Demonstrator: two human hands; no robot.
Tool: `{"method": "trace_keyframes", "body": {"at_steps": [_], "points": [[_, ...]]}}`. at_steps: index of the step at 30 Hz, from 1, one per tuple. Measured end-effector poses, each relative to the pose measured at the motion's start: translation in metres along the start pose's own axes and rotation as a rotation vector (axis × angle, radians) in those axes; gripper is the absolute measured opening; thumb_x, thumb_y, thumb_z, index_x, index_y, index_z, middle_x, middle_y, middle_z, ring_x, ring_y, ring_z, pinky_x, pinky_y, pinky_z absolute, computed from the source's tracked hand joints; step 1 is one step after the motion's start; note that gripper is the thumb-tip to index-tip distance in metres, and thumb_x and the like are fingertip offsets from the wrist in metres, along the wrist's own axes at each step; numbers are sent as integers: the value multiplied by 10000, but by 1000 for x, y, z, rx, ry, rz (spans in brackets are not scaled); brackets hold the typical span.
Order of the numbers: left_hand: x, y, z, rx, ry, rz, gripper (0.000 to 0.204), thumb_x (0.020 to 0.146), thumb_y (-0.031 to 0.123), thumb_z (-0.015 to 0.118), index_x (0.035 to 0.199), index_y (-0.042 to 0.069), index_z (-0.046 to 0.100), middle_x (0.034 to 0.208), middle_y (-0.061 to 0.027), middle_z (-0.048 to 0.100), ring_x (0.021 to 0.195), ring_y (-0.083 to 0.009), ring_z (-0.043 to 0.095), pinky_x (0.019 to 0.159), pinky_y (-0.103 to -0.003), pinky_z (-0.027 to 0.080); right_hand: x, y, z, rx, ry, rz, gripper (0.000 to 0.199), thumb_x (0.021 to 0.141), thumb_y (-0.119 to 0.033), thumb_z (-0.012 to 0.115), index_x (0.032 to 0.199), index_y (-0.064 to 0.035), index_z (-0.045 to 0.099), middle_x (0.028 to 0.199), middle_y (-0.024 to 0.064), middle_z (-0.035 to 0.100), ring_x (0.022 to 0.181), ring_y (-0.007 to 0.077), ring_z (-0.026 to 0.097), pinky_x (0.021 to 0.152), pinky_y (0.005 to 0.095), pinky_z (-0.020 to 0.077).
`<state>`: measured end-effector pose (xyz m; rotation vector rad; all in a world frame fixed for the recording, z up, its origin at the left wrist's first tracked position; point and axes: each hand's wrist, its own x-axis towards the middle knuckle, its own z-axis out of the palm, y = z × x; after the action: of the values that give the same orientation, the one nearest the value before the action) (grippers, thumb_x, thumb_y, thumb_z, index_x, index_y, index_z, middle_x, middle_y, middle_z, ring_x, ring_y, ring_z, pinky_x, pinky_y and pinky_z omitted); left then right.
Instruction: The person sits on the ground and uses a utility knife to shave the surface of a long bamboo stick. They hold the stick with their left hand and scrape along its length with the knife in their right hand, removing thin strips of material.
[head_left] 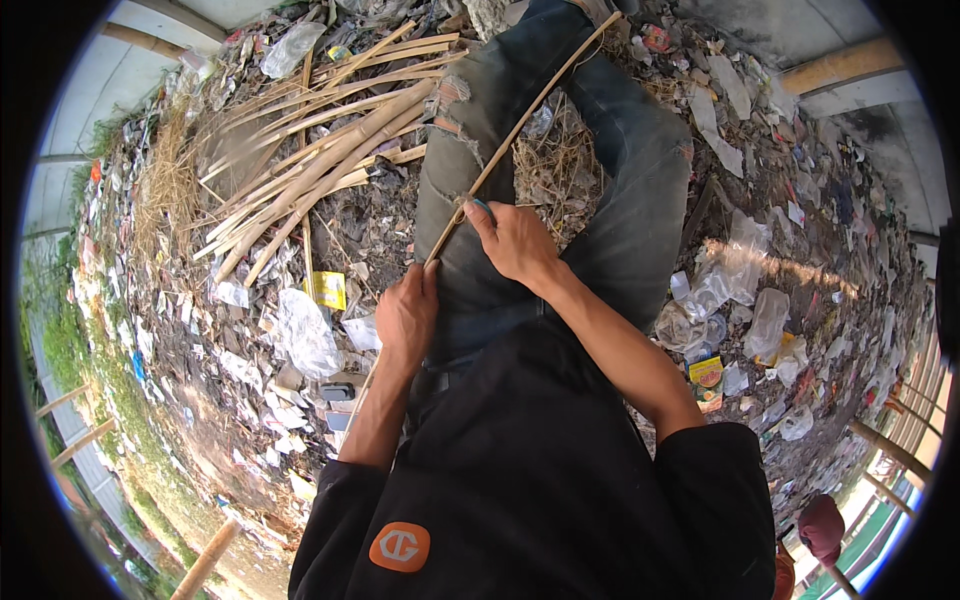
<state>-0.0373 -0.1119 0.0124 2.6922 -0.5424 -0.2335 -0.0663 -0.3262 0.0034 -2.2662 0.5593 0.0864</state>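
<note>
A long, thin bamboo strip slants across my lap, from beyond my knees at the upper right down to the left. My left hand is closed round it beside my thigh, and its lower end runs on past my left wrist. Farther up, my right hand is closed with its thumb against the strip. A small teal thing shows at that thumb; most of it is hidden, so its kind cannot be told. Ripped dark jeans cover my legs beneath the strip.
Split bamboo pieces lie heaped at the far left. Plastic bags and scraps litter the ground. A yellow packet and a small dark box lie left of me. A dark red cap shows at the lower right.
</note>
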Motion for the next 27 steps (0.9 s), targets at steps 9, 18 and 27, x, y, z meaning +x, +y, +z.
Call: {"method": "trace_keyframes", "body": {"at_steps": [9,18,27], "points": [[-5,-5,-1,-46,-19,-15,378,1042,403,610,866,69,630,720,-230,678,688,-483,665,592,-560,498,38,23,-45,230,144,72,702,1069,-589,470,725,4,620,573,163,569,543,322,590,584,470,457],[2,0,-5,-61,-75,-37,425,1049,426,591,862,48,642,719,-273,664,705,-514,654,625,-586,503,-4,-2,-5,5,-21,-31,689,1079,-568,420,815,11,683,783,282,696,770,494,689,695,571,544],[11,-2,-11,-177,-116,-12,441,1044,403,606,846,13,662,715,-294,644,718,-526,636,637,-584,489,10,18,-46,780,-591,185,631,1054,-568,558,619,-127,441,521,-72,324,421,28,315,407,251,222]]}}
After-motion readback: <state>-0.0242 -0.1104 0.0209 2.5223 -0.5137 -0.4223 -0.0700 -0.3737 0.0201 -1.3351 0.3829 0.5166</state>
